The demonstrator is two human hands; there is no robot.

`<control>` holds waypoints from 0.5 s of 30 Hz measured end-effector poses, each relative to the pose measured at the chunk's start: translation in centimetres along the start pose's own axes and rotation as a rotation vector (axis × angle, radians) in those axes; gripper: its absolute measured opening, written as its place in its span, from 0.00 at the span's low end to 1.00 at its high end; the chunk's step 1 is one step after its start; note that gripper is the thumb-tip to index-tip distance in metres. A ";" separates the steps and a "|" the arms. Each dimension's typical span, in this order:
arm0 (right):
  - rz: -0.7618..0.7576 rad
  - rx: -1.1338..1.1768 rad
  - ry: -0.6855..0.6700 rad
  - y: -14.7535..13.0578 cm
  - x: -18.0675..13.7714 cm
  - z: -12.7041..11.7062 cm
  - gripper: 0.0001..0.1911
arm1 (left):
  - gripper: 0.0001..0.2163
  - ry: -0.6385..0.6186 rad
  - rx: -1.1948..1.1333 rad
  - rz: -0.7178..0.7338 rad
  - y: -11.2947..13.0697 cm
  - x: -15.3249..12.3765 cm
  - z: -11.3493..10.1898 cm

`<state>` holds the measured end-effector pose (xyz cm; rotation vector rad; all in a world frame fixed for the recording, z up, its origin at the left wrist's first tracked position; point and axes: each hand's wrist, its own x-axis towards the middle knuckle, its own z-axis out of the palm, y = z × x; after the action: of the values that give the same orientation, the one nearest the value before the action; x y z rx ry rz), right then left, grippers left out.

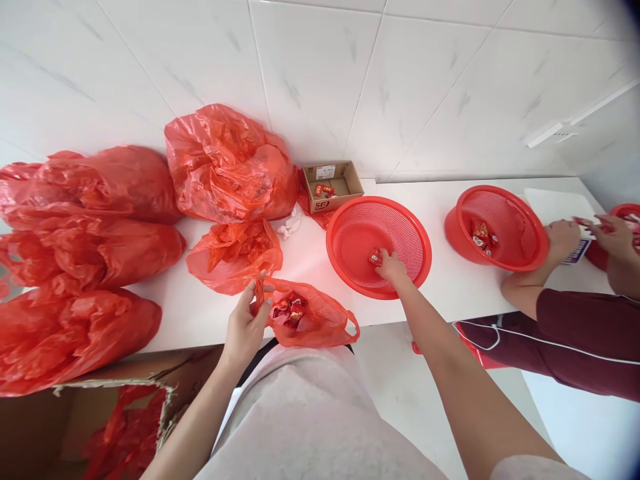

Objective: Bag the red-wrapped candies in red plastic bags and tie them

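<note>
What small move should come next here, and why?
Probably lift the packet from the basket into the near bag: the right hand has it at its fingertips, the left hand grips that bag, and similar packets already lie inside.

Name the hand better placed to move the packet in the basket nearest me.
Likely the right hand: it touches the packet inside the basket, while the left hand grips the bag.

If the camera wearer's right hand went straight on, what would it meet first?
Probably the inside of the red basket it reaches into. The right hand, holding a small red packet, points into it; which part it would touch first is unclear, since depth is hard to judge.
</note>
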<state>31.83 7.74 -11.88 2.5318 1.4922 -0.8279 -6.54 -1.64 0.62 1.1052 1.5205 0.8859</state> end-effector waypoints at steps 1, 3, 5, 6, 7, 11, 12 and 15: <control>0.005 0.033 -0.004 -0.1 -0.1 -0.3 0.38 | 0.27 0.002 0.003 0.002 0.0 0.0 0.0; 0.005 0.127 -0.035 -0.5 -0.5 -0.9 0.37 | 0.26 0.003 0.022 -0.002 0.2 -0.1 -0.1; -0.027 0.248 -0.108 -1.0 -1.3 -1.8 0.31 | 0.24 0.006 0.053 -0.009 0.3 -0.1 -0.2; -0.055 0.303 -0.150 -1.3 -1.9 -2.2 0.27 | 0.24 0.009 0.067 -0.012 0.4 -0.1 -0.3; -0.098 0.371 -0.206 -1.7 -2.7 -2.7 0.24 | 0.23 0.010 0.076 -0.013 0.4 -0.1 -0.4; -0.394 0.829 -0.618 -4.4 -7.6 -4.2 0.18 | 0.23 0.007 0.069 -0.001 0.6 0.2 -0.4; -0.469 0.927 -0.751 -5.4 -9.2 -4.2 0.18 | 0.23 0.002 0.061 0.000 0.7 0.2 -0.3; -0.589 0.942 -1.058 -9.1 -13.5 -3.0 0.21 | 0.24 -0.015 0.052 -0.002 0.9 0.4 -0.2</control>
<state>20.34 2.90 -0.98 1.2466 1.5284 -2.8460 -6.58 -1.01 1.40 1.1451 1.5393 0.8393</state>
